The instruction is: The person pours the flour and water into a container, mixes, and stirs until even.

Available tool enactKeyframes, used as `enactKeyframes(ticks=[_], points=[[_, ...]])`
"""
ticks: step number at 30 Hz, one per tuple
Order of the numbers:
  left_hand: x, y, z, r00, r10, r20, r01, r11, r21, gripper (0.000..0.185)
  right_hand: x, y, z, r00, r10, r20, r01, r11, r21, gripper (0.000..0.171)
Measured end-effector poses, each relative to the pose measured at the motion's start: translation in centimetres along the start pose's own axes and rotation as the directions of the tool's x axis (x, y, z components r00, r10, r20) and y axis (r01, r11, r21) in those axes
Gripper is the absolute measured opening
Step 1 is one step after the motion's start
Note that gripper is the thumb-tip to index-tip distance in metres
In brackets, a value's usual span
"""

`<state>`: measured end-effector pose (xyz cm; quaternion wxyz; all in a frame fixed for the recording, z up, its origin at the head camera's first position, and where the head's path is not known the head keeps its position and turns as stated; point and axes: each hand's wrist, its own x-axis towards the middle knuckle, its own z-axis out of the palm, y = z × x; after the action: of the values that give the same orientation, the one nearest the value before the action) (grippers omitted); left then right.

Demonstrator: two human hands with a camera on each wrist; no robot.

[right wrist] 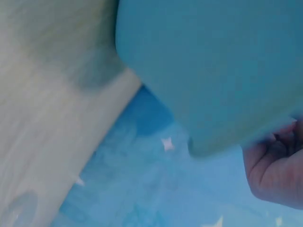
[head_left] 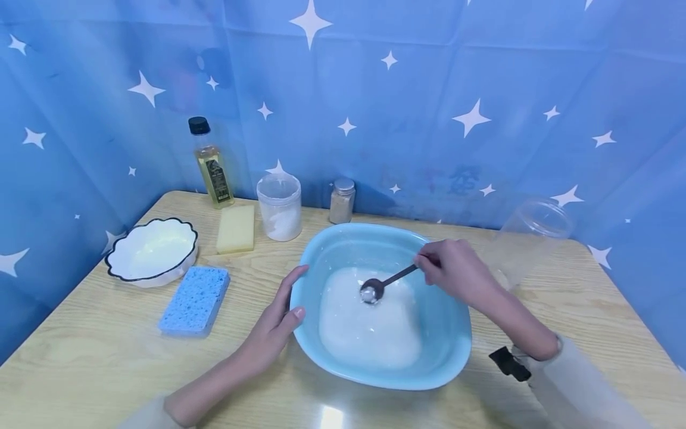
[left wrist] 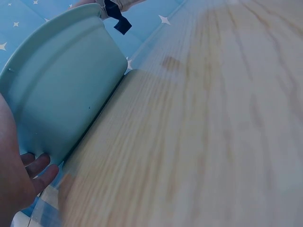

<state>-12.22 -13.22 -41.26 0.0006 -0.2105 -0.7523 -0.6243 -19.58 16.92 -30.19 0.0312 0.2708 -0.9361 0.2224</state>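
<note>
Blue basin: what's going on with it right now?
A person's right hand grips a dark spoon, its scoop end at the whitish contents of the blue basin; whether it dips in is hard to tell. The left hand touches the basin's left side. A blue sponge and white dish sit farther left.

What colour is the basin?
Light blue; the basin shows best in the head view.

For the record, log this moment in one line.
left hand: touches basin | right hand: grips spoon | spoon: head in basin | basin: whitish liquid inside
</note>
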Motion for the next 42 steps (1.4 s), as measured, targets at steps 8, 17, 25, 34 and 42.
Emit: enactKeyframes(ticks=[8, 17, 25, 34, 42], points=[[0.1, 0.3, 0.0, 1.0, 0.008, -0.004, -0.008, 1.0, 0.023, 0.054, -1.9, 0.9, -2.4, 0.998, -0.011, 0.066, 0.011, 1.0, 0.001, 0.013], [-0.1, 0.2, 0.1, 1.0, 0.001, 0.006, -0.001, 1.0, 0.014, 0.054, -1.8, 0.2, -1.1, 0.991, -0.039, 0.13, 0.013, 0.98, 0.199, 0.013], [0.0, 0.2, 0.0, 1.0, 0.016, 0.013, -0.016, 1.0, 0.012, 0.055, -1.4, -0.3, -0.4, 0.989, -0.002, 0.149, -0.01, 0.997, 0.082, 0.014], [-0.2, 0.2, 0.0, 1.0, 0.02, -0.003, -0.02, 1.0, 0.016, 0.055, -1.8, 0.8, -2.6, 0.983, 0.014, 0.181, -0.022, 0.999, 0.043, 0.016], [-0.1, 0.2, 0.0, 0.999, 0.032, 0.005, -0.032, 0.999, -0.001, 0.054, -2.0, 0.9, -1.9, 0.932, -0.172, 0.318, 0.112, 0.974, 0.196, 0.019]])
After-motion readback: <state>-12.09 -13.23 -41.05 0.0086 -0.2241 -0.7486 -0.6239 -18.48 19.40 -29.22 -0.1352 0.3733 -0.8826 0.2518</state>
